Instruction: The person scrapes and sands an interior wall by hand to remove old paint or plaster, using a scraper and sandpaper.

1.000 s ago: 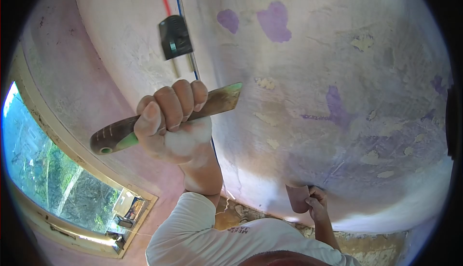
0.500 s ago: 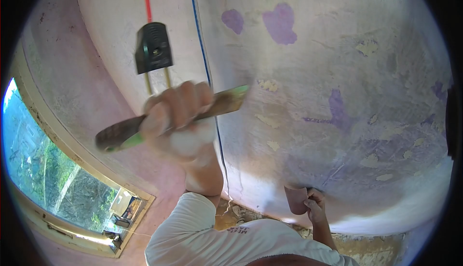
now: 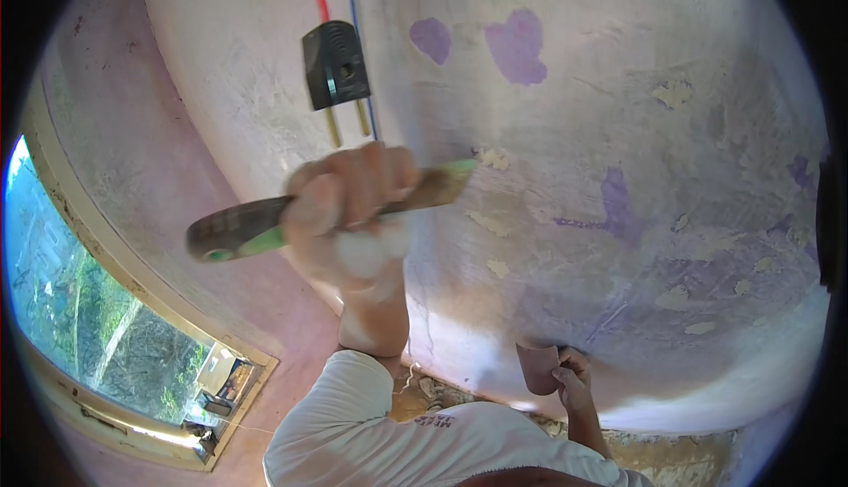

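Observation:
My left hand (image 3: pixel 353 204) is raised in front of the wall, its fingers wrapped round the dark handle of a scraper (image 3: pixel 234 229) with green parts. The scraper lies across the fist, its blade pointing right; whitish dust covers the wrist. Just above the fist hangs a black two-pin plug (image 3: pixel 337 67) on a red cord. Lower right, my right hand (image 3: pixel 575 379) pinches a curved brownish sheet, like sandpaper (image 3: pixel 538 369), close to the wall's lower part.
Purple and cream patches mark the worn wall (image 3: pixel 565 133). A blue cable (image 3: pixel 359 27) runs down it behind the plug. At the left is a window (image 3: pixel 97 319) with small items on its sill. Rough, broken plaster (image 3: pixel 680 459) shows along the bottom.
My left hand and the scraper have shifted slightly right. The plug has swung right and a little up. My right hand has barely moved.

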`<action>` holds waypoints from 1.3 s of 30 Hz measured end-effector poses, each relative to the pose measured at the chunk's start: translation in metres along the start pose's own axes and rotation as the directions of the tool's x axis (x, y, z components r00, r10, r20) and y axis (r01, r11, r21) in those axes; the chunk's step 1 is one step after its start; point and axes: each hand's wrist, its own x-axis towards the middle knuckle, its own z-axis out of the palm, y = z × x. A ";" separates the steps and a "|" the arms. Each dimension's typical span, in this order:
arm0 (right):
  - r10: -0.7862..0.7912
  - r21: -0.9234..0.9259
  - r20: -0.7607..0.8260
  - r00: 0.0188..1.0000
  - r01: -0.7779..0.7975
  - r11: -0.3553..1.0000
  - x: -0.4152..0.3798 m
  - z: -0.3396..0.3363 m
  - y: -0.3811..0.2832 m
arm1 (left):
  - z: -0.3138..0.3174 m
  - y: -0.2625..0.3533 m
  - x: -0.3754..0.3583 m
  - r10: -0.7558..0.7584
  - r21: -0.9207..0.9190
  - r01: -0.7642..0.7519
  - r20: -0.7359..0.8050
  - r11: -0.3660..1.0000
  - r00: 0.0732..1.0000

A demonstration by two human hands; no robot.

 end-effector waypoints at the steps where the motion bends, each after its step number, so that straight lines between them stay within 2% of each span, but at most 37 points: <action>1: 0.011 -0.008 0.002 1.000 -0.011 1.000 -0.001 -0.001 0.000 | 0.005 -0.001 -0.001 -0.027 0.027 0.026 0.023 0.999 0.999; 3: 0.003 -0.023 0.008 1.000 -0.002 1.000 0.003 -0.002 -0.001 | 0.009 0.009 -0.004 -0.028 0.013 0.027 0.095 1.000 0.995; 5: -0.014 -0.029 0.009 1.000 0.014 0.999 0.002 -0.002 0.002 | 0.010 0.007 -0.002 0.074 0.142 -0.086 0.091 0.986 0.993; 7: 0.028 -0.033 -0.006 1.000 -0.028 0.999 -0.001 -0.003 0.001 | 0.009 0.007 -0.003 0.088 0.164 -0.100 0.074 0.981 0.993; 8: 0.047 -0.037 -0.012 0.999 -0.048 0.998 -0.001 -0.004 0.000 | 0.007 0.007 -0.003 0.056 0.120 -0.063 0.060 0.991 0.997; 10: -0.009 -0.050 0.033 0.999 0.011 0.999 0.002 -0.009 0.004 | 0.003 0.007 -0.001 -0.002 0.020 0.001 0.047 1.000 0.999; 11: -0.037 -0.054 0.054 0.998 0.040 0.998 0.002 -0.009 0.006 | 0.003 0.013 -0.001 0.066 -0.043 -0.065 0.014 0.997 0.998; 13: -0.003 -0.046 0.025 1.000 0.005 0.999 0.002 -0.004 0.001 | 0.006 0.000 0.004 0.022 0.143 -0.030 0.059 0.989 0.998; 15: 0.007 -0.039 0.019 1.000 -0.007 0.999 -0.001 -0.003 0.002 | 0.010 -0.007 0.002 -0.025 0.107 0.024 0.012 0.994 1.000; 18: -0.019 -0.034 0.028 0.999 0.020 0.999 0.003 -0.006 0.004 | 0.003 0.012 0.001 0.023 0.037 -0.023 0.001 0.999 1.000; 19: -0.011 -0.034 0.025 1.000 0.012 0.999 0.003 -0.004 0.002 | 0.005 0.013 0.001 0.039 0.076 -0.037 -0.027 0.996 0.999; 22: 0.011 -0.028 0.018 1.000 -0.011 1.000 -0.001 -0.003 0.002 | 0.005 -0.004 0.004 -0.050 0.121 0.046 0.031 0.992 0.998; 26: -0.020 -0.010 0.024 1.000 0.020 1.000 0.002 -0.004 0.004 | -0.001 0.009 0.004 0.021 0.063 -0.021 0.001 0.998 1.000; 27: -0.011 -0.002 0.015 1.000 0.011 1.000 0.002 -0.003 0.004 | 0.007 0.000 0.005 0.029 0.227 -0.036 0.033 0.973 0.999; 30: -0.006 0.001 0.010 1.000 0.006 1.000 0.002 -0.003 0.003 | 0.005 0.003 0.001 -0.061 0.050 0.059 0.043 0.997 0.997; 31: -0.016 -0.009 0.021 1.000 0.016 1.000 0.001 -0.006 0.006 | 0.005 0.007 0.000 -0.048 0.027 0.047 0.048 0.999 0.998; 34: -0.016 -0.010 0.014 1.000 0.016 1.000 0.002 -0.004 0.004 | 0.008 0.002 0.000 -0.018 0.098 0.009 0.093 0.995 0.995; 35: -0.008 -0.006 0.005 1.000 0.008 1.000 0.001 -0.002 0.003 | 0.006 -0.010 -0.001 -0.084 -0.019 0.085 0.047 0.996 0.995; 38: -0.011 0.002 0.022 1.000 0.011 1.000 0.002 0.001 -0.001 | 0.003 0.008 0.000 -0.045 0.010 0.045 0.062 0.999 0.997; 39: -0.013 -0.004 0.018 1.000 0.013 1.000 0.003 0.000 -0.001 | 0.005 0.012 -0.002 0.014 -0.012 -0.014 -0.016 1.000 1.000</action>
